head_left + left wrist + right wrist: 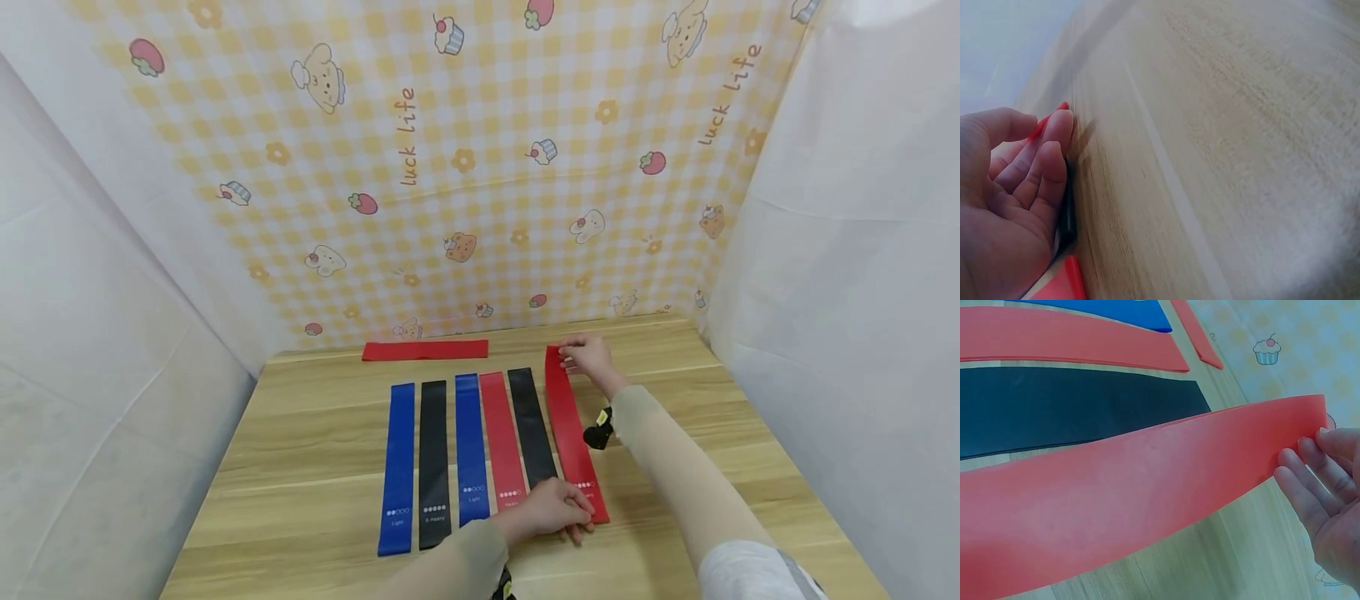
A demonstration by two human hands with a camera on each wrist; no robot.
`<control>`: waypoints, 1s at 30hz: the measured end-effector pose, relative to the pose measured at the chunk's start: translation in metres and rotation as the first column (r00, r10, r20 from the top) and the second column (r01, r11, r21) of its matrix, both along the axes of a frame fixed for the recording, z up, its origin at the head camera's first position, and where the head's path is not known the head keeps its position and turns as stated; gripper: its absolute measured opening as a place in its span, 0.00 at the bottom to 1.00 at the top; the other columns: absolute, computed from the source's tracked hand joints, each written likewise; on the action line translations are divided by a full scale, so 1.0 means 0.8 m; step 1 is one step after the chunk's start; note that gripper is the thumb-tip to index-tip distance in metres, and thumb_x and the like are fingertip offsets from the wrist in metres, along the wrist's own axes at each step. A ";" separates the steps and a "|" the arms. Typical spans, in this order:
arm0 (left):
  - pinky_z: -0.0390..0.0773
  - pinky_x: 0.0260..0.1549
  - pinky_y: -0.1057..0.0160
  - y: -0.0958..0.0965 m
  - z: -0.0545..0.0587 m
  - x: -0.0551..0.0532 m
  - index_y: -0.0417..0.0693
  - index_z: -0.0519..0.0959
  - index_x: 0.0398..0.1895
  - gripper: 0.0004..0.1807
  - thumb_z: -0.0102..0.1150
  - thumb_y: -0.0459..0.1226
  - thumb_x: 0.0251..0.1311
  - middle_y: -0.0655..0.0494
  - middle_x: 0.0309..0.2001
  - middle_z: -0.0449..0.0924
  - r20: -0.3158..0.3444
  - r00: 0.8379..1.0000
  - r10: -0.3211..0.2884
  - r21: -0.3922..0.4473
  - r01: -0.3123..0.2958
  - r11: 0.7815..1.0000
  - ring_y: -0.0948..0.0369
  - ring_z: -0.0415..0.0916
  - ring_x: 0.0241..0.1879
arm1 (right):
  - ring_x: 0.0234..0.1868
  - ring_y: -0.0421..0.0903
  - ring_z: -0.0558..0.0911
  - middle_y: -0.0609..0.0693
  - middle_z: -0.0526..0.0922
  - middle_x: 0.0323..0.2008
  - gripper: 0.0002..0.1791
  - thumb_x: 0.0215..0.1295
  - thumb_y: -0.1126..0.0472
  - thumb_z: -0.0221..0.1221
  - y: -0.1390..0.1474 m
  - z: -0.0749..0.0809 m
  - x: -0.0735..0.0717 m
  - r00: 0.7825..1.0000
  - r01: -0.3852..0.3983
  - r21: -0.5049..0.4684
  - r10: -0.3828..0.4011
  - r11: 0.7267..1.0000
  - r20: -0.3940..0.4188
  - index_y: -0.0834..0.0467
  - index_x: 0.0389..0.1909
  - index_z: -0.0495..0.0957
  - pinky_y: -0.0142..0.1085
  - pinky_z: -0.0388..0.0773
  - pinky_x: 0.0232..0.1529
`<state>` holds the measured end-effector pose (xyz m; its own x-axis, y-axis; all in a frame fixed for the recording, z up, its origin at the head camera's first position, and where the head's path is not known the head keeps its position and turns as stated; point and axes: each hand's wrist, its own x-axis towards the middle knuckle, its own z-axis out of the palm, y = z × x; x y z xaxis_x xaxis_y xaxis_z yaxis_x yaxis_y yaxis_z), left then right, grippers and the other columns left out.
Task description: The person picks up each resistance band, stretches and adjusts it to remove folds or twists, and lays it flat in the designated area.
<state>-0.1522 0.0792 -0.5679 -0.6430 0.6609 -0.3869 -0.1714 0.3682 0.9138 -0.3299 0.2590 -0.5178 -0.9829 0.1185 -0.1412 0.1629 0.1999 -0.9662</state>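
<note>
A flat red resistance band stretches lengthwise between my two hands at the right end of a row of bands. My right hand pinches its far end, which the right wrist view shows lifted off the table. At the near end my left hand holds the corner between thumb and fingers; the left wrist view shows a bit of red band there. Just left of it lies a black band, its near end hidden behind my left hand. Beside that is another red band.
Further left lie a blue band, a black band and another blue band, roughly parallel. One more red band lies crosswise at the back of the wooden table. A patterned cloth hangs behind it.
</note>
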 end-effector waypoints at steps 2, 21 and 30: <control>0.76 0.17 0.68 0.000 -0.002 0.000 0.44 0.83 0.33 0.03 0.62 0.34 0.62 0.53 0.26 0.85 -0.005 1.000 0.005 0.001 -0.005 1.000 0.58 0.81 0.21 | 0.39 0.60 0.84 0.64 0.83 0.41 0.14 0.68 0.68 0.55 0.000 -0.001 0.000 1.000 -0.001 0.004 0.001 1.000 -0.008 0.70 0.50 0.78 0.55 0.78 0.46; 0.80 0.19 0.64 0.001 -0.006 0.004 0.44 0.84 0.29 0.05 0.63 0.35 0.61 0.53 0.23 0.83 -0.044 0.998 0.049 -0.011 -0.049 0.999 0.58 0.80 0.18 | 0.40 0.60 0.84 0.63 0.83 0.41 0.12 0.67 0.68 0.56 -0.002 -0.011 0.003 0.999 0.029 0.002 -0.029 1.000 0.045 0.69 0.48 0.79 0.51 0.80 0.44; 0.79 0.18 0.65 0.000 -0.008 0.004 0.46 0.85 0.27 0.07 0.62 0.37 0.63 0.51 0.21 0.82 -0.046 0.997 0.062 -0.036 -0.064 0.997 0.59 0.80 0.18 | 0.37 0.54 0.85 0.64 0.82 0.43 0.12 0.68 0.69 0.54 -0.005 -0.021 0.005 0.999 0.010 0.048 -0.012 0.999 0.043 0.70 0.48 0.79 0.46 0.82 0.40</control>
<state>-0.1487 0.0789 -0.5742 -0.7006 0.6038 -0.3803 -0.1542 0.3923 0.9068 -0.3261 0.2550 -0.5345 -0.9745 0.1369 -0.1776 0.2069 0.2437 -0.9475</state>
